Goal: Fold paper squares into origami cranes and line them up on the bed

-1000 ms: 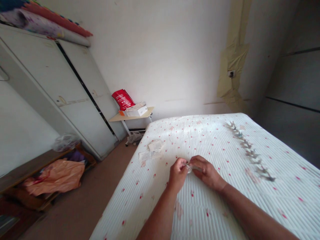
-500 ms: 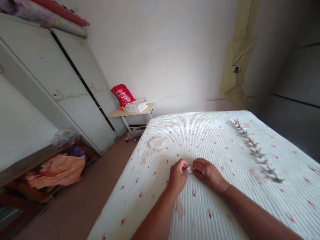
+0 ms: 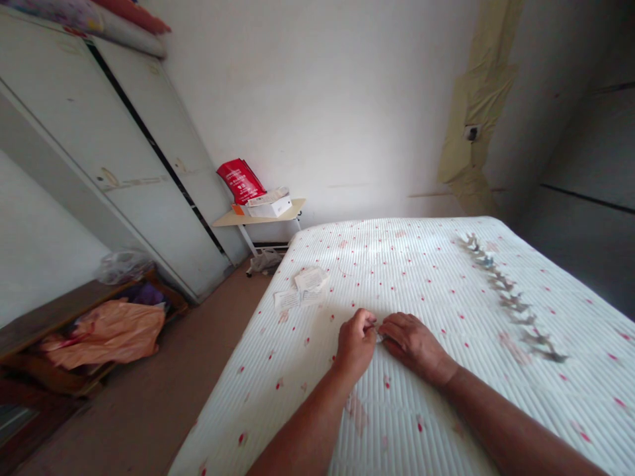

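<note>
Grip narrow in the head view: left hand (image 3: 356, 340) and right hand (image 3: 413, 345) pinch one small pale paper piece (image 3: 380, 338) between them, over the near-middle of one ribbed, red-dotted bed (image 3: 278, 423). About three loose scraps (image 3: 311, 278) lie left; one row of folded shapes (image 3: 513, 303) lies right, too blurred to count. Beyond, one small surface (image 3: 225, 220) carries one red bag (image 3: 241, 181) and one white box (image 3: 270, 207) by a white wall (image 3: 307, 99).

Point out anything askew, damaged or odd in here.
A wrinkled yellowish covering surrounds the wall socket and runs up the wall, like a makeshift patch. On the bed, paper slips lie at uneven angles, unlike the row of small pieces.
</note>
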The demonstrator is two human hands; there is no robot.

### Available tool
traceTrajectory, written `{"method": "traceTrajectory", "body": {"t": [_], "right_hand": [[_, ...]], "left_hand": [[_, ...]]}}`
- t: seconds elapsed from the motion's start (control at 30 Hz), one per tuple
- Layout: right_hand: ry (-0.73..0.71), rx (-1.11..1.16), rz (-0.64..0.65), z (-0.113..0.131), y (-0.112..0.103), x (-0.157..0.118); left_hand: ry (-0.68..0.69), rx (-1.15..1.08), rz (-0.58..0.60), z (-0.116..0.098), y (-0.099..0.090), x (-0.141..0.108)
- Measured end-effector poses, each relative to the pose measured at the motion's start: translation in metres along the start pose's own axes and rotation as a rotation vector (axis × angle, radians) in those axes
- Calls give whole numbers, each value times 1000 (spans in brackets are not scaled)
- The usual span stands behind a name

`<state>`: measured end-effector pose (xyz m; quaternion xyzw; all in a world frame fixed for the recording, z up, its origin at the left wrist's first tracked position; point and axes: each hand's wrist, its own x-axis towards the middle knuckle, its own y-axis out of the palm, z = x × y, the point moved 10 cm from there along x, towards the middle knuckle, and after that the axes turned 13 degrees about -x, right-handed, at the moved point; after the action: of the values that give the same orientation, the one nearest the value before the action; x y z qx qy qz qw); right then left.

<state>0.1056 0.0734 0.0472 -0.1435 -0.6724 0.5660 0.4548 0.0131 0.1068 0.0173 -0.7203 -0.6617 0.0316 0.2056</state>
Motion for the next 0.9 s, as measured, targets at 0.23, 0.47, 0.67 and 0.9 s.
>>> {"method": "traceTrajectory", "body": {"t": [0.23,0.47,0.67,0.9], "right_hand": [[17,-62,52,0,4,0],[31,-21,66,-2,4,0],[36,-5,53,-1,0,-1],[-44,-53,93,8,-1,-8]], "left_hand": [[145,143,14,-13,-6,-4],[307,269,89,-24,-8,-14],[409,455,152,-33,-3,-22],[435,758,284,-42,7,-39]]}}
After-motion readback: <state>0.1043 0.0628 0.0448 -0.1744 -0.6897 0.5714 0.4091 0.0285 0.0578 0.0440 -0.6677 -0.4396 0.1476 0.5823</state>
